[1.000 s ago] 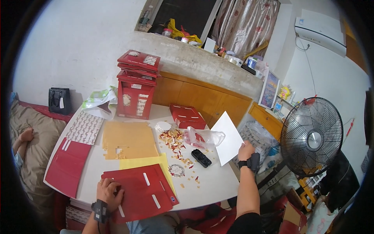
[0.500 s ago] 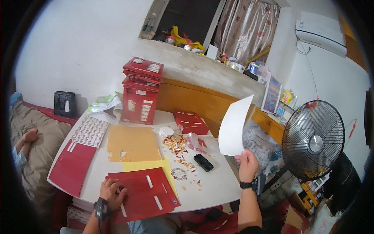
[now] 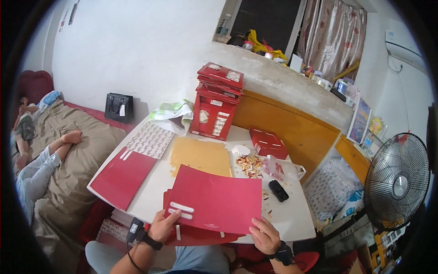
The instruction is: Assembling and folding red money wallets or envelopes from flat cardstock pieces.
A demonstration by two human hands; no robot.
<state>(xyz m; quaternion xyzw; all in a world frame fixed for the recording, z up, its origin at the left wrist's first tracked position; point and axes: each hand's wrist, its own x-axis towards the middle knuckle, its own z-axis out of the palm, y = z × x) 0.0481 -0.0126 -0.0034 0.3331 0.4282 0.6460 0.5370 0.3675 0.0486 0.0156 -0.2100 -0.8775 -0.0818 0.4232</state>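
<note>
A red card sheet (image 3: 214,198) with slim white slots near its left corner is held up by its near corners, tilted over the table. My left hand (image 3: 164,226) grips the left corner, thumb on top. At the right corner, my right hand (image 3: 264,235) pinches the edge. Partly hidden under it lies another red sheet (image 3: 200,236) with white slots. Just beyond is a tan cardboard sheet (image 3: 200,155). Small red and tan scraps (image 3: 250,166) are heaped to its right, beside a black object (image 3: 278,191).
Further red sheets (image 3: 123,178) and a patterned sheet (image 3: 150,139) cover the table's left side. Stacked red boxes (image 3: 212,118) stand at the back, with a flat red stack (image 3: 268,142) to their right. A fan (image 3: 399,185) is at right; a person (image 3: 41,169) lies on a bed at left.
My right hand has come down from the right, and the raised white-faced sheet no longer shows. Both hands now hold a red sheet; my left hand has left the lower one. The view has swung left.
</note>
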